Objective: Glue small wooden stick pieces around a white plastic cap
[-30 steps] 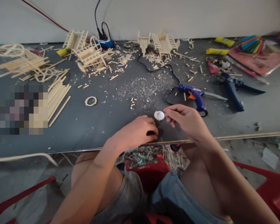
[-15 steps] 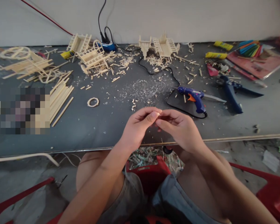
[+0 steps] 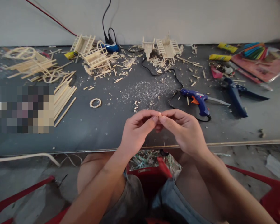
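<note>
The fingertips of the left hand (image 3: 136, 130) and right hand (image 3: 189, 130) hide most of what is between them, and the bit that shows is too small to tell. Big blurry squares (image 3: 21, 110) cover part of the tabletop (image 3: 102, 130) and hide some ends of the wooden sticks (image 3: 65, 99). The right hand hides part of the black cord (image 3: 204, 120). The red chair on the right (image 3: 276, 199) and the white bar (image 3: 32, 157) are cut off by the picture's sides.

Ring (image 3: 95, 106) left — glue gun (image 3: 197, 97) right — both on the table (image 3: 102, 130).
</note>
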Action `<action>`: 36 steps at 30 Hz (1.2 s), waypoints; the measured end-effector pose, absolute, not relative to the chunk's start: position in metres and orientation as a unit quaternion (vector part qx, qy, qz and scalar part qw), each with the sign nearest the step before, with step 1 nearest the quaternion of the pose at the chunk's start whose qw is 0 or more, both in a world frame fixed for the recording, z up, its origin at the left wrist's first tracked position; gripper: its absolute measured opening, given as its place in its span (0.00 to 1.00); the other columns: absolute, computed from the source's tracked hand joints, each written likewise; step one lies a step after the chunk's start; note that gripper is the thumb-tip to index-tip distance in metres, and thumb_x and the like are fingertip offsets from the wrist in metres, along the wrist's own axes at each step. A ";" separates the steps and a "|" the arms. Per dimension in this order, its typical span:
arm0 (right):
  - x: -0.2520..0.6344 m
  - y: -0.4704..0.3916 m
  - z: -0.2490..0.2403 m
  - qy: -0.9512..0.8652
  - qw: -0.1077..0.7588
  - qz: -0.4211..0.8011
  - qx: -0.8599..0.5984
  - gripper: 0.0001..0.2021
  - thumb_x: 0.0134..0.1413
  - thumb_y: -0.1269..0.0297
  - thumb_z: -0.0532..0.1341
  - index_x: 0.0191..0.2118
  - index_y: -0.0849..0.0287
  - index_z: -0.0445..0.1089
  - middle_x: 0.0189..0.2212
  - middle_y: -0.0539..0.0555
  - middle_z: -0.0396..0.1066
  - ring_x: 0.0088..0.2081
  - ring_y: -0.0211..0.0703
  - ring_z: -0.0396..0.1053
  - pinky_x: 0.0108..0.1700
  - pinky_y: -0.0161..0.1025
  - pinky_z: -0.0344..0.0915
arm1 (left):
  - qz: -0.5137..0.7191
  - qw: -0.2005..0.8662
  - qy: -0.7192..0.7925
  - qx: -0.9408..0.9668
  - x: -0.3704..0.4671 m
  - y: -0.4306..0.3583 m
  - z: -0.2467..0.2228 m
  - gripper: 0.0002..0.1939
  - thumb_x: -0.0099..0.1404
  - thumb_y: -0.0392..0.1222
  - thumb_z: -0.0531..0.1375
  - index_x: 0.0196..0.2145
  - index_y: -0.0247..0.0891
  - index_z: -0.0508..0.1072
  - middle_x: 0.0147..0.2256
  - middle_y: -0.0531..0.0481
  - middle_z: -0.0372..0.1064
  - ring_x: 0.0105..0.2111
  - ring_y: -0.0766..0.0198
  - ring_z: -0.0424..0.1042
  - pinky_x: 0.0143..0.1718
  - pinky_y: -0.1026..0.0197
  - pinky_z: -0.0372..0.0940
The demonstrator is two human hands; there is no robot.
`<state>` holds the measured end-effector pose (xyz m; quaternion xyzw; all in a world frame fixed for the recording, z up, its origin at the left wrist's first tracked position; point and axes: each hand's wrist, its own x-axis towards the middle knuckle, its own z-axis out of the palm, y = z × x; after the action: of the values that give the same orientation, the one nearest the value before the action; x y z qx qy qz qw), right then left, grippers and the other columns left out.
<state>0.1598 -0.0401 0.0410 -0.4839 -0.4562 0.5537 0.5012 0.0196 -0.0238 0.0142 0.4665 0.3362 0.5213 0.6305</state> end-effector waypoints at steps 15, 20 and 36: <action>0.171 -0.031 0.031 -0.498 0.396 0.609 -0.474 0.11 0.51 0.55 0.65 0.32 0.58 0.72 0.24 0.48 0.72 0.27 0.36 0.70 0.32 0.34 0.67 | 0.406 0.284 0.416 0.763 0.000 -0.015 0.029 0.04 0.62 0.36 0.59 0.33 0.41 0.74 0.34 0.51 0.74 0.32 0.67 0.72 0.34 0.65 0.68; 0.173 -0.025 0.021 -0.518 0.380 0.585 -0.496 0.08 0.53 0.58 0.64 0.32 0.57 0.71 0.25 0.48 0.72 0.28 0.36 0.70 0.33 0.33 0.66 | 0.391 0.237 0.421 0.784 0.002 -0.010 0.023 0.05 0.60 0.33 0.57 0.30 0.39 0.73 0.31 0.52 0.74 0.30 0.68 0.71 0.32 0.66 0.66; 0.168 -0.025 0.019 -0.495 0.391 0.560 -0.537 0.05 0.53 0.64 0.60 0.29 0.58 0.70 0.23 0.47 0.72 0.27 0.35 0.70 0.30 0.32 0.64 | 0.362 0.302 0.481 0.739 0.017 -0.007 0.018 0.05 0.54 0.31 0.57 0.24 0.39 0.68 0.21 0.58 0.67 0.20 0.71 0.60 0.22 0.68 0.58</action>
<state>0.1682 -0.0254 0.0186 -0.5371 -0.4952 0.5601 0.3906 0.0166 -0.0068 0.0185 0.7392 0.4807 0.3619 0.3025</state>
